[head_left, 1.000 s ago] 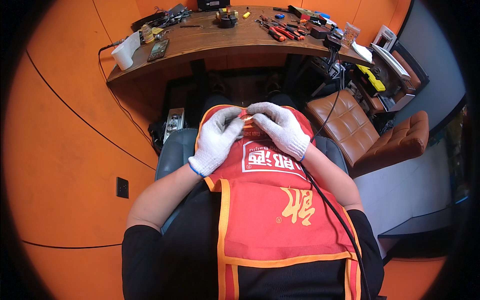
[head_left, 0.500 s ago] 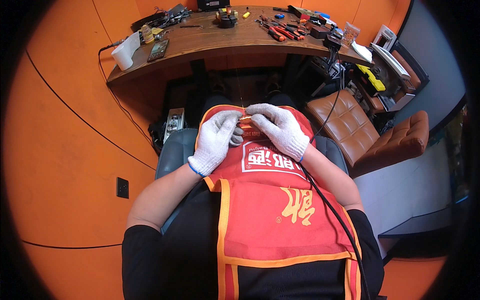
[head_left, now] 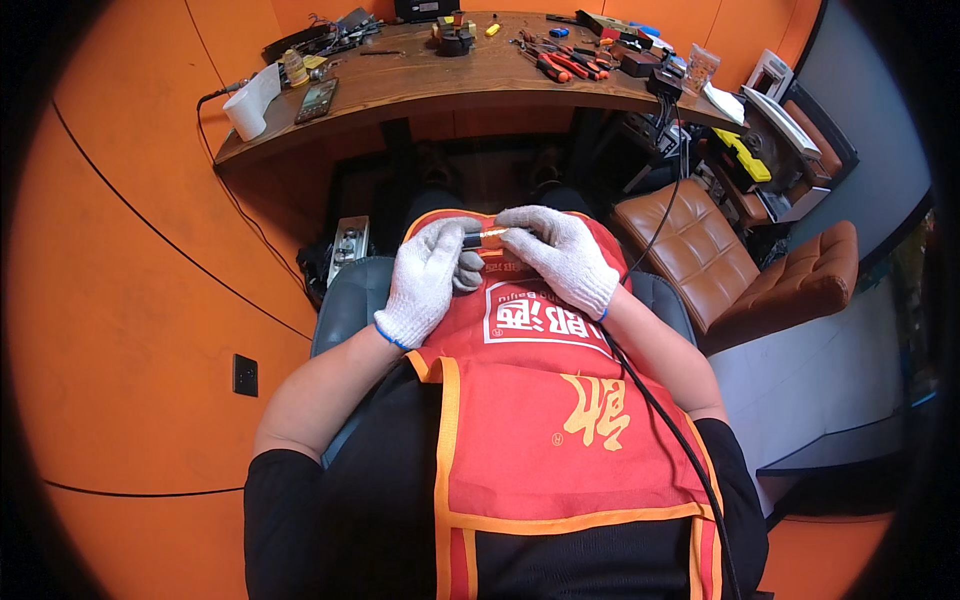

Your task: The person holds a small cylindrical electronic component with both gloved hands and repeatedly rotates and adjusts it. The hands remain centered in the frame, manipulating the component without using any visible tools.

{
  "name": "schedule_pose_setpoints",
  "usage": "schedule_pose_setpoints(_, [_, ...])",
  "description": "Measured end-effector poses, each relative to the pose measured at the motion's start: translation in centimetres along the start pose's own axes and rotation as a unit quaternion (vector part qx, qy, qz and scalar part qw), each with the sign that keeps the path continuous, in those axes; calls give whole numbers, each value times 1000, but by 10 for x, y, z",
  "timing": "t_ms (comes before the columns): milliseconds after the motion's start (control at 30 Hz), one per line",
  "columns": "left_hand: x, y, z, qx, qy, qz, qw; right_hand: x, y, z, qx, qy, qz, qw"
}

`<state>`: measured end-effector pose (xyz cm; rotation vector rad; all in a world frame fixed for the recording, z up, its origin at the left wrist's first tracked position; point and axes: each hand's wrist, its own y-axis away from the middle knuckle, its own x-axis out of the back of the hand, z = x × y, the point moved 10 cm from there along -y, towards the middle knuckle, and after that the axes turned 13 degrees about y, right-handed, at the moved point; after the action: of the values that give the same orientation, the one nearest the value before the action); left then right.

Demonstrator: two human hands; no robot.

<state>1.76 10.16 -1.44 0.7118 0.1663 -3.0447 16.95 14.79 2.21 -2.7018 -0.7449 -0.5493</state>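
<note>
Above my lap, my left hand [head_left: 425, 285] and my right hand [head_left: 565, 258], both in white knitted gloves, meet over a small dark rod [head_left: 471, 241] with a shiny copper-coloured winding [head_left: 491, 235] along its right part. The left thumb and fingers pinch the dark end. At the copper end, my right thumb and forefinger close on the piece. Gloves cover both ends, so its full length is hidden. Under the hands spreads a red apron [head_left: 560, 400] with orange edging, and a black cable [head_left: 655, 400] runs down over it.
A wooden desk [head_left: 420, 88] stands ahead, bearing red-handled pliers [head_left: 565, 66], a dark spool [head_left: 454, 42], a phone [head_left: 316, 100] and a paper roll [head_left: 247, 110]. To the right is a brown padded chair [head_left: 690, 240]. An orange wall [head_left: 150, 300] rises at left.
More of the dark rod and copper winding shows between my fingers. The thin strand that ran up from my hands is no longer visible. Both hands have barely shifted.
</note>
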Motion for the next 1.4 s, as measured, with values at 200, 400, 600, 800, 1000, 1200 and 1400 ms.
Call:
schedule_pose_setpoints(200, [-7,1,10,-83,-52,-7,995,0,1,4,-43,-100,-15,994])
schedule_pose_setpoints(400, [-13,4,27,-149,-148,-31,977,7,3,-3,-15,-82,18,996])
schedule_pose_setpoints(600, [-44,26,65,-373,-414,-97,825,0,-2,4,-9,-117,-29,993])
schedule_pose_setpoints(800, [-4,1,12,-44,-79,-6,996,3,-2,-2,30,-13,5,999])
schedule_pose_setpoints(1000, [-11,2,23,-138,-128,-25,982,0,0,5,-41,-114,-49,991])
schedule_pose_setpoints(1200, [-5,-1,5,-40,-76,-23,996,2,-2,3,-5,-75,11,997])
schedule_pose_setpoints(1400, [-3,-1,12,-66,-46,7,997,1,-3,10,-25,-94,-23,995])
